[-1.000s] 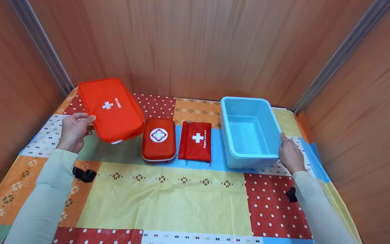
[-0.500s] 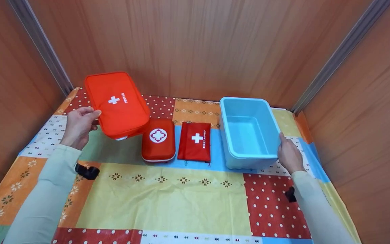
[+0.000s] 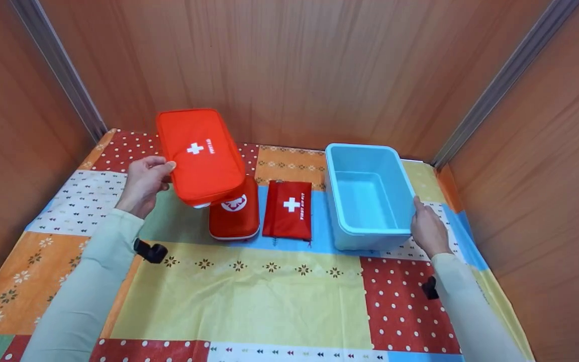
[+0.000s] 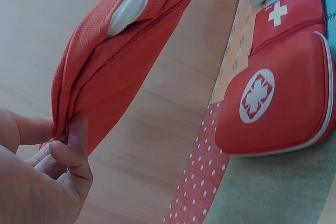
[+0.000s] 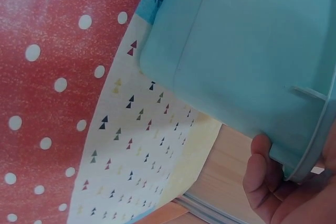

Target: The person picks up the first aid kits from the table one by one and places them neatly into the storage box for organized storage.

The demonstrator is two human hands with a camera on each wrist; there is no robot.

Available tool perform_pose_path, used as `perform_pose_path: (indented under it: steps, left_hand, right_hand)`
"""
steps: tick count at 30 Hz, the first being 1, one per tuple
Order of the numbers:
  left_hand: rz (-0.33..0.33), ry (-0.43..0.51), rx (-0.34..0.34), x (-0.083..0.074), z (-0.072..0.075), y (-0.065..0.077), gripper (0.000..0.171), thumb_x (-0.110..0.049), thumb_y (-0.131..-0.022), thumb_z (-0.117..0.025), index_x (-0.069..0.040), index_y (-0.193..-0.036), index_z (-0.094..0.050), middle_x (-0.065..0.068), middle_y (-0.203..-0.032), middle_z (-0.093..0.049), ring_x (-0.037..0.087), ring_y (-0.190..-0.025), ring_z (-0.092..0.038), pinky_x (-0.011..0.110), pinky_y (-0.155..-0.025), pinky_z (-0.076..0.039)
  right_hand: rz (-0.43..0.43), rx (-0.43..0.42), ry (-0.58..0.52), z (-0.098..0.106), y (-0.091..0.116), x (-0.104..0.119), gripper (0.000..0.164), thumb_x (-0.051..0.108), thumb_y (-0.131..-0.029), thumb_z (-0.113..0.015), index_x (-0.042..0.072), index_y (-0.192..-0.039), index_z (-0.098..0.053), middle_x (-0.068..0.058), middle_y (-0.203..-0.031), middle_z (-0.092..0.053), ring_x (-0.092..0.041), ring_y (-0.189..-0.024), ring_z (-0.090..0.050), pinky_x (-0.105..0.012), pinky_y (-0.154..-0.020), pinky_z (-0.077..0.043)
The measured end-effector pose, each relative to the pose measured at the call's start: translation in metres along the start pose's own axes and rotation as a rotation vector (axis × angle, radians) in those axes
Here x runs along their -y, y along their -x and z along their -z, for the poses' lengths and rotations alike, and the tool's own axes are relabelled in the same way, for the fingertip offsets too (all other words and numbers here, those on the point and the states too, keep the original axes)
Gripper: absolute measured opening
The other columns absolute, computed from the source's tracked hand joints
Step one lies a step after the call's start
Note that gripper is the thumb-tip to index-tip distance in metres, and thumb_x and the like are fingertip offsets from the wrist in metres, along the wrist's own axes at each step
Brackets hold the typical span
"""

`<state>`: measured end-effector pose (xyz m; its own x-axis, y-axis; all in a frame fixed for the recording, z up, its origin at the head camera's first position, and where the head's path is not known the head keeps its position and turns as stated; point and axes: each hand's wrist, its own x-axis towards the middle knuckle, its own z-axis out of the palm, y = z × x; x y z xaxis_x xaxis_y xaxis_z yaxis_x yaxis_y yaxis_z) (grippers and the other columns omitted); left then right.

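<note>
1 held pouch (image 3: 202, 159) moved R

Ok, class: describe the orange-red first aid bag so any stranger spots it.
Find the patchwork tablecloth; over its left side is the left hand. It pinches the orange-red first aid bag. Unlike the red case and red pouch lying on the tablecloth, this bag is held up.

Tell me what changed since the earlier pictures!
The left hand carried the orange-red rectangular fabric pouch rightward; in the head view it now hides more of the rounded red zippered case. Nothing was newly grabbed or let go. The right hand still holds the light-blue rectangular plastic tub, which stayed put, like the flat red rectangular pouch.
</note>
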<state>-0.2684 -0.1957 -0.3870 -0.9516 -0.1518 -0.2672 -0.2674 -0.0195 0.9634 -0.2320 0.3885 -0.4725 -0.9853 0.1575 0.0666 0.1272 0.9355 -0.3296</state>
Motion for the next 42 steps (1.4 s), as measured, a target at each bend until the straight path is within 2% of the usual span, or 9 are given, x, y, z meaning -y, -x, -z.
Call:
perform_pose_path:
  steps: [7,15,22,26,36,42]
  left_hand:
    - [-0.044,0.073,0.067,-0.002,-0.027,-0.003,0.029,-0.022,-0.086,-0.061,-0.003,-0.106,-0.052,0.001,-0.078,-0.063,0.013,-0.062,-0.057,0.021,-0.056,-0.045]
    - [-0.048,0.033,0.069,0.001,-0.052,-0.004,0.031,-0.027,-0.085,-0.061,-0.005,-0.107,-0.056,0.005,-0.090,-0.064,0.016,-0.066,-0.058,0.023,-0.061,-0.047]
    - [-0.055,0.078,0.110,0.005,-0.073,-0.007,0.025,-0.022,-0.086,-0.060,-0.003,-0.103,-0.056,0.006,-0.079,-0.063,0.017,-0.062,-0.055,0.024,-0.058,-0.047]
    - [-0.056,0.066,0.121,0.008,-0.086,-0.009,0.023,-0.021,-0.087,-0.060,-0.004,-0.102,-0.057,0.006,-0.075,-0.060,0.018,-0.062,-0.052,0.028,-0.062,-0.048]
    - [-0.063,0.067,0.153,0.017,-0.113,-0.006,0.024,-0.020,-0.087,-0.060,-0.004,-0.104,-0.056,0.012,-0.092,-0.064,0.021,-0.070,-0.062,0.033,-0.071,-0.053]
    - [-0.059,0.052,0.173,0.020,-0.127,-0.005,0.024,-0.021,-0.087,-0.060,-0.005,-0.104,-0.056,0.011,-0.095,-0.064,0.020,-0.069,-0.061,0.035,-0.075,-0.052]
  right_hand:
    - [-0.018,0.017,-0.008,0.000,0.002,0.000,0.050,0.020,-0.099,-0.031,0.012,-0.145,-0.014,-0.022,-0.120,-0.045,-0.042,-0.110,-0.047,-0.056,-0.091,-0.037]
    - [-0.012,0.025,0.000,0.001,0.002,0.001,0.051,0.019,-0.099,-0.033,0.013,-0.145,-0.013,-0.021,-0.118,-0.046,-0.041,-0.110,-0.047,-0.056,-0.091,-0.038]
    - [-0.003,0.010,0.001,0.001,0.001,0.000,0.049,0.018,-0.098,-0.033,0.010,-0.144,-0.016,-0.023,-0.115,-0.047,-0.042,-0.107,-0.049,-0.056,-0.088,-0.040]
    - [-0.015,0.017,-0.011,0.001,0.001,0.000,0.049,0.020,-0.099,-0.032,0.011,-0.144,-0.016,-0.021,-0.114,-0.047,-0.041,-0.106,-0.049,-0.056,-0.089,-0.039]
    - [0.001,0.002,-0.019,0.000,0.003,-0.001,0.048,0.022,-0.099,-0.030,0.014,-0.144,-0.017,-0.019,-0.112,-0.048,-0.039,-0.104,-0.050,-0.056,-0.088,-0.040]
    - [0.002,-0.002,-0.012,0.001,0.002,0.000,0.047,0.021,-0.099,-0.030,0.012,-0.144,-0.019,-0.021,-0.113,-0.047,-0.040,-0.103,-0.050,-0.057,-0.088,-0.039]
